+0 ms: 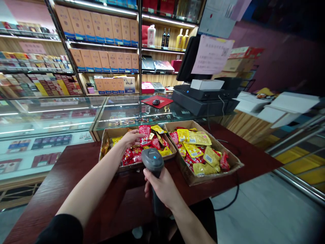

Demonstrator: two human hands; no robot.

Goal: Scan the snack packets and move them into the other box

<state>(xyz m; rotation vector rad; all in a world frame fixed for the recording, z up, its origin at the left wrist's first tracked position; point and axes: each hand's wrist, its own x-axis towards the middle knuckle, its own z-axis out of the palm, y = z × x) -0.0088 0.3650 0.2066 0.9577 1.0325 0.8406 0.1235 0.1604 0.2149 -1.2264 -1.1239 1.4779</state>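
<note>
the left hand [130,138] has its fingers closed on the left edge of a red packet [145,131], which sits just beyond the fingertips, above a cardboard box [169,157] of red and yellow packets. nearer the body and to the right of that hand, the right hand [164,184] is wrapped around the handle of a dark scanner [152,159] (a small blue light shows on its head). beyond the right hand, off to its right, a second box [215,177] holds more packets, the yellow packet [200,138] among them. both boxes rest on the dark red table [83,166]. farther beyond both hands, a mouse [156,102] lies on a red mat [165,100].
</note>
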